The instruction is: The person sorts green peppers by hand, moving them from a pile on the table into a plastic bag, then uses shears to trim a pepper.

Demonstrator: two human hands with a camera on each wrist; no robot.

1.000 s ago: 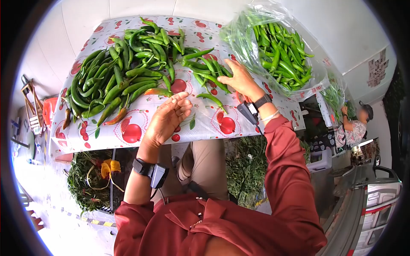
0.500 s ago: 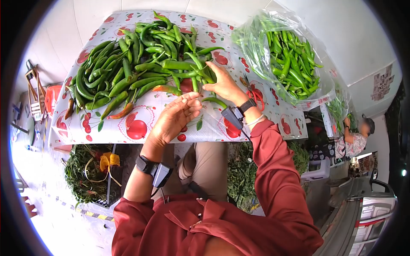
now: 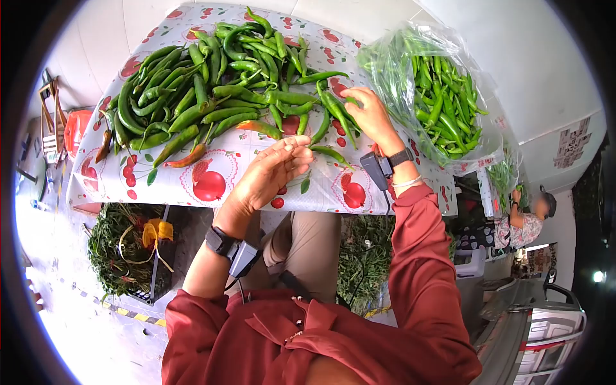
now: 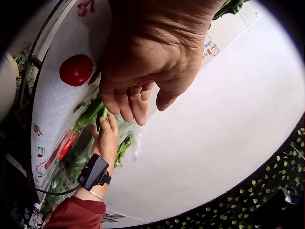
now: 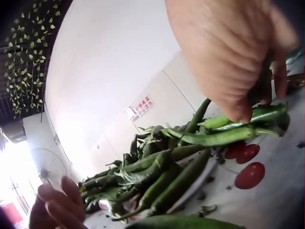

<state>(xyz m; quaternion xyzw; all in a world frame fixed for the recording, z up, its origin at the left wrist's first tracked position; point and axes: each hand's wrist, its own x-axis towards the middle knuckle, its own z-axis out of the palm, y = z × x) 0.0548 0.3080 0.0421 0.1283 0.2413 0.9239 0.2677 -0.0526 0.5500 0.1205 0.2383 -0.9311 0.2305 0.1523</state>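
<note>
Palm up with relaxed fingers, my left hand (image 3: 273,170) holds nothing above the table's front part; the left wrist view shows the same hand (image 4: 147,62) from close by. To its right, my right hand (image 3: 375,122) has its fingers bent round a green pepper (image 3: 352,102), partly hidden by them. In the right wrist view that hand (image 5: 233,57) is over light green peppers (image 5: 219,137). A few loose peppers (image 3: 335,109) lie beside it on the patterned tablecloth (image 3: 295,186). The large pepper pile (image 3: 192,90) spreads over the left and middle.
A clear plastic bag (image 3: 398,64) of green peppers stands at the right of the table. Red-handled scissors (image 4: 69,145) lie near the right hand. Below the table are a crate of greens (image 3: 119,253) and more greens (image 3: 366,256). Another person (image 3: 529,221) is at far right.
The right hand moved left to the small group of peppers, then back right. Those peppers now lie differently and more spread out. The left hand has stayed palm up, shifting slightly right in view.
</note>
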